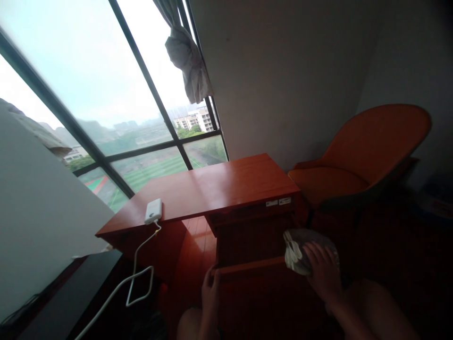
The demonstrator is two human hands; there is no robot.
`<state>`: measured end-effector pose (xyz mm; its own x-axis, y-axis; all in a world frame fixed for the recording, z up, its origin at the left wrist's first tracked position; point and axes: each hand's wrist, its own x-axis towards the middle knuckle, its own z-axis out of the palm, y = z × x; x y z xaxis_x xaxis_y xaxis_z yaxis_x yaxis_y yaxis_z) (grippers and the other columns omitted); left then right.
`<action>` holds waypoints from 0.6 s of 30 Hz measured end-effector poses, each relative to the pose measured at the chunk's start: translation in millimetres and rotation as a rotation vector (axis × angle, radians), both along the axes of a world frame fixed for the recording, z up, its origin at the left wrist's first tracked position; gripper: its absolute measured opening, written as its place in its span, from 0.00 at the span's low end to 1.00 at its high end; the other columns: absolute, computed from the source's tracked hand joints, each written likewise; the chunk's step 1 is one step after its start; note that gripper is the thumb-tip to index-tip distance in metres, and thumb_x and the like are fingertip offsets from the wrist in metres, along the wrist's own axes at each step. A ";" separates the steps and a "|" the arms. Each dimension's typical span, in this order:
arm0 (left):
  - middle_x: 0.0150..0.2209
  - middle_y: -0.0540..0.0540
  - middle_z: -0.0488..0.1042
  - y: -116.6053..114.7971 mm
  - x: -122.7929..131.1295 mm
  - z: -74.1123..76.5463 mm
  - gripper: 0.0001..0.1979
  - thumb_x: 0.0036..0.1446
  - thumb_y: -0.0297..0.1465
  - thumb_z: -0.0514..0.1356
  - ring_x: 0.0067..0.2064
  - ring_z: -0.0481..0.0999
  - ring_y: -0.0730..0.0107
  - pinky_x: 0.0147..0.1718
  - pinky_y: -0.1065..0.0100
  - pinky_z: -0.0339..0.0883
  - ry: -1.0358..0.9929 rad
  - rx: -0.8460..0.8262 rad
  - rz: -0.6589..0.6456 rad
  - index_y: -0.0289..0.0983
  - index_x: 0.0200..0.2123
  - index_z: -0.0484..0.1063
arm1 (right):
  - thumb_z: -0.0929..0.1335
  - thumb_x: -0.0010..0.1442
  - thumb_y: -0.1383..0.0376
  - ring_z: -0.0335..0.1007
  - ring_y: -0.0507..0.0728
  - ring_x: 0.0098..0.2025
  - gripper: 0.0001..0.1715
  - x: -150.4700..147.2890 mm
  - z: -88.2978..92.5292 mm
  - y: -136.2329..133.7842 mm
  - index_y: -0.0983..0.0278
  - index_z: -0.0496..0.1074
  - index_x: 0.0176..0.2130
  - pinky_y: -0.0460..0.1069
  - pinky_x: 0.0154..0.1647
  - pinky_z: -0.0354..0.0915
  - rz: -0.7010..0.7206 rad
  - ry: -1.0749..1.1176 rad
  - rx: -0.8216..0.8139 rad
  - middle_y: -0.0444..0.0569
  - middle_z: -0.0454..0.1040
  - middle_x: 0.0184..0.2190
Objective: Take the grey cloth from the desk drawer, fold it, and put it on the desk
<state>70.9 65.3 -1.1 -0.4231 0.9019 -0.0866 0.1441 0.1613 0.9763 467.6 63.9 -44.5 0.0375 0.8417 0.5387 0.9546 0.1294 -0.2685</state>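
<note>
My right hand grips a crumpled grey cloth and presses it against the front of a red-brown wooden desk, low on its right side. My left hand rests on the edge of a lower ledge of the desk, fingers curled over it. On the left part of the desk top lies a white power bank, and a white cable hangs from it toward the floor.
An orange armchair stands to the right of the desk against the wall. A large window with dark frames and a knotted curtain fills the upper left. A dark low surface sits at bottom left.
</note>
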 end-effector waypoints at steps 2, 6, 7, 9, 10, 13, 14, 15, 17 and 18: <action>0.50 0.39 0.80 2.3 0.7 -3.8 0.30 0.49 0.53 0.62 0.58 0.74 0.47 0.58 0.55 0.66 -0.012 0.017 -0.008 0.38 0.48 0.76 | 0.65 0.48 0.67 0.61 0.70 0.64 0.30 12.7 -2.4 4.5 0.65 0.67 0.53 0.67 0.67 0.53 -0.129 0.336 -0.068 0.63 0.72 0.57; 0.52 0.40 0.79 7.2 2.9 -18.4 0.30 0.52 0.54 0.60 0.60 0.72 0.48 0.61 0.53 0.62 -0.038 0.051 0.021 0.39 0.49 0.75 | 0.69 0.41 0.59 0.68 0.71 0.53 0.19 8.5 -1.7 9.6 0.61 0.70 0.36 0.66 0.61 0.59 -0.450 1.299 -0.148 0.56 0.75 0.40; 0.52 0.40 0.79 8.5 3.5 -22.3 0.31 0.51 0.55 0.60 0.60 0.73 0.48 0.61 0.53 0.62 -0.045 0.052 0.037 0.39 0.49 0.75 | 0.69 0.40 0.57 0.70 0.68 0.47 0.18 2.5 -1.2 10.8 0.60 0.69 0.34 0.65 0.57 0.63 -0.498 1.441 -0.152 0.52 0.75 0.35; 0.52 0.40 0.79 10.7 4.8 -28.2 0.32 0.51 0.56 0.60 0.59 0.73 0.49 0.60 0.54 0.63 -0.058 0.055 0.059 0.39 0.50 0.75 | 0.66 0.43 0.56 0.70 0.62 0.34 0.15 -11.8 0.3 14.8 0.58 0.66 0.33 0.62 0.44 0.69 -0.567 1.626 -0.160 0.45 0.72 0.27; 0.52 0.41 0.78 11.4 5.6 -29.9 0.33 0.51 0.57 0.60 0.59 0.73 0.49 0.60 0.54 0.64 -0.061 0.057 0.067 0.40 0.50 0.75 | 0.64 0.45 0.57 0.69 0.60 0.30 0.12 -19.5 1.5 17.9 0.57 0.65 0.32 0.60 0.39 0.70 -0.597 1.729 -0.161 0.43 0.70 0.25; 0.51 0.41 0.79 12.1 8.7 -30.5 0.33 0.51 0.57 0.59 0.58 0.74 0.49 0.59 0.54 0.65 -0.072 0.067 0.071 0.40 0.50 0.75 | 0.60 0.47 0.63 0.68 0.56 0.25 0.03 -46.3 8.1 29.6 0.56 0.59 0.28 0.55 0.33 0.71 -0.633 1.999 -0.193 0.40 0.67 0.19; 0.51 0.41 0.79 12.1 9.8 -29.8 0.32 0.51 0.57 0.59 0.58 0.74 0.49 0.59 0.54 0.65 -0.081 0.074 0.069 0.40 0.50 0.75 | 0.60 0.47 0.64 0.69 0.56 0.24 0.02 -57.8 11.1 33.1 0.56 0.58 0.27 0.54 0.32 0.71 -0.629 2.059 -0.219 0.40 0.67 0.18; 0.52 0.40 0.79 12.0 10.8 -29.0 0.32 0.52 0.57 0.60 0.59 0.73 0.49 0.60 0.54 0.64 -0.093 0.083 0.065 0.40 0.50 0.75 | 0.59 0.48 0.65 0.69 0.56 0.24 0.03 -71.2 14.3 35.8 0.56 0.58 0.26 0.53 0.32 0.71 -0.626 2.104 -0.249 0.40 0.67 0.17; 0.53 0.40 0.78 11.8 12.1 -27.4 0.32 0.52 0.57 0.60 0.60 0.72 0.50 0.62 0.54 0.62 -0.115 0.099 0.052 0.40 0.50 0.75 | 0.59 0.50 0.65 0.70 0.56 0.24 0.03 -104.0 20.9 37.5 0.55 0.58 0.26 0.54 0.31 0.71 -0.610 2.157 -0.331 0.40 0.68 0.16; 0.53 0.40 0.78 11.7 12.4 -26.8 0.32 0.51 0.57 0.60 0.60 0.72 0.50 0.62 0.54 0.61 -0.120 0.101 0.050 0.40 0.49 0.75 | 0.59 0.51 0.65 0.70 0.56 0.24 0.04 -122.7 24.3 36.5 0.56 0.58 0.25 0.54 0.32 0.71 -0.588 2.171 -0.385 0.40 0.68 0.16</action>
